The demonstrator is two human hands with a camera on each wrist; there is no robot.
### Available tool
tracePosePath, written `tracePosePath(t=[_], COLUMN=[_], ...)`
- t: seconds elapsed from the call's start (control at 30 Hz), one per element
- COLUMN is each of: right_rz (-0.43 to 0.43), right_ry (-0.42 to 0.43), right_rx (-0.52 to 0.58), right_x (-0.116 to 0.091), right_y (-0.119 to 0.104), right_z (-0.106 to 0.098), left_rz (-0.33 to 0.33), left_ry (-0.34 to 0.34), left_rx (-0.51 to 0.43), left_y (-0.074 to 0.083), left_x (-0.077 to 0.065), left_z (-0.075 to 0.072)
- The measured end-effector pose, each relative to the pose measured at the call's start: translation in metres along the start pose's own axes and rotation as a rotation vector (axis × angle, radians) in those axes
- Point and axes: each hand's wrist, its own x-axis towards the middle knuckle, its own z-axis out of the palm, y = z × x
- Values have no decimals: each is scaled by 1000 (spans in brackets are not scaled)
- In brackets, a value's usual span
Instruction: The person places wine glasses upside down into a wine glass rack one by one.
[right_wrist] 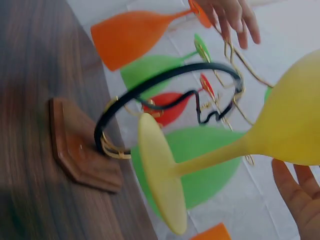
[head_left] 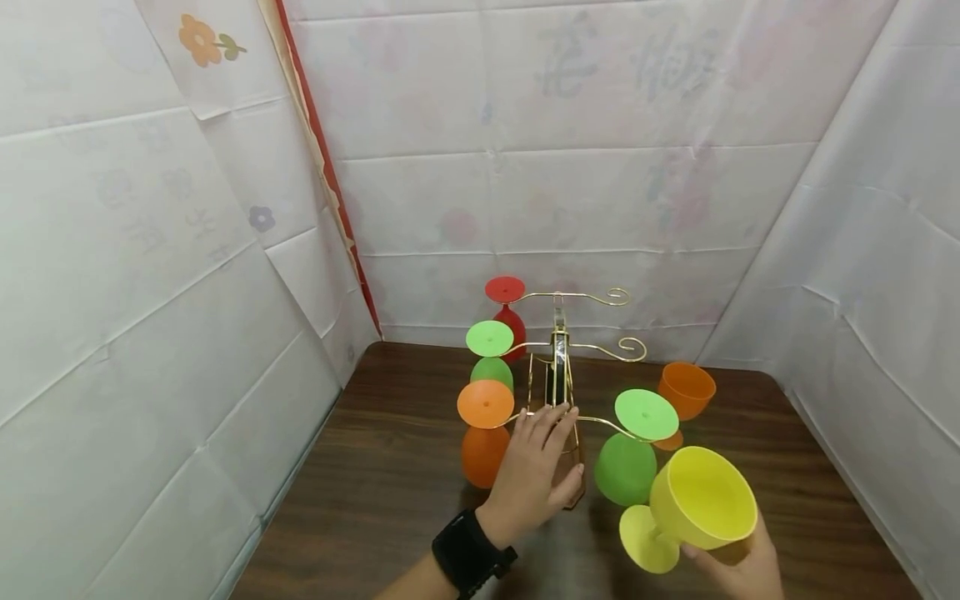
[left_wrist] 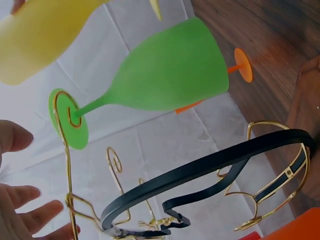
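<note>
A yellow goblet (head_left: 701, 500) is in my right hand (head_left: 742, 567), which holds it by the bowl, tilted, mouth up and foot to the left. My left hand (head_left: 531, 475) rests its fingertips on the front wire arm of a gold and black goblet rack (head_left: 559, 354). From that arm hang an upside-down green goblet (head_left: 626, 468) on the right and an orange goblet (head_left: 483, 457) on the left. Behind the orange one hang another green goblet (head_left: 491, 340) and a red goblet (head_left: 506, 289). In the right wrist view, the yellow foot partly hides the near green goblet (right_wrist: 210, 150).
An orange goblet (head_left: 686, 390) stands upright on the dark wooden table (head_left: 360, 483), right of the rack. Two curled wire hooks (head_left: 630, 348) on the rack's right carry nothing. The rack has a wooden base (right_wrist: 82, 150). White sheets (head_left: 570, 200) enclose the table's back and sides.
</note>
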Motion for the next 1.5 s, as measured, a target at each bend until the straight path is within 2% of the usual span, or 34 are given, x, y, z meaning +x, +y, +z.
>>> tracePosePath(t=[0.07,0.13,0.2,0.3,0.37,0.5,0.6,0.7,0.9,1.07,1.17,1.23,1.37,1.47,1.5], right_rz=[5,-3,-4,-23,-55,-117,-117,-72,-21,4,-9,-25,-75,-175,-169], right_ry=[-43,-99,-131,-189,-215,-278,-347,-397,-450,-471,-510,-561,-705,-826,-873], right_rx=[17,79,103,123,108,120,176,177,123,113,138,191,415,567,624], right_x=[-2,-3,-4,-5,-5,-4,-4,-6,-7,-8,-8,-7,-2,7,9], right_y=[-2,-2,-3,-4,-4,-6,-8,-12,-17,-17,-16,-14,-3,10,13], right_z=[5,10,16,24,29,40,47,54,62,63,62,61,57,54,52], left_rz=[22,52,74,71,28,-60,-87,-115,-112,-134,-95,-44,96,244,286], left_ry=[34,70,77,17,-56,-153,-192,-226,-203,-229,-199,-155,-83,-23,-2], left_rx=[-34,-73,-138,-293,-435,-658,-772,-844,-844,-873,-820,-758,-614,-479,-439], left_y=[-1,-1,1,8,14,26,31,34,36,35,35,35,33,30,30], left_x=[0,-1,-3,-11,-19,-30,-34,-37,-39,-43,-45,-47,-51,-54,-54], left_z=[-3,-6,-11,-19,-24,-33,-36,-37,-40,-41,-39,-39,-39,-41,-42])
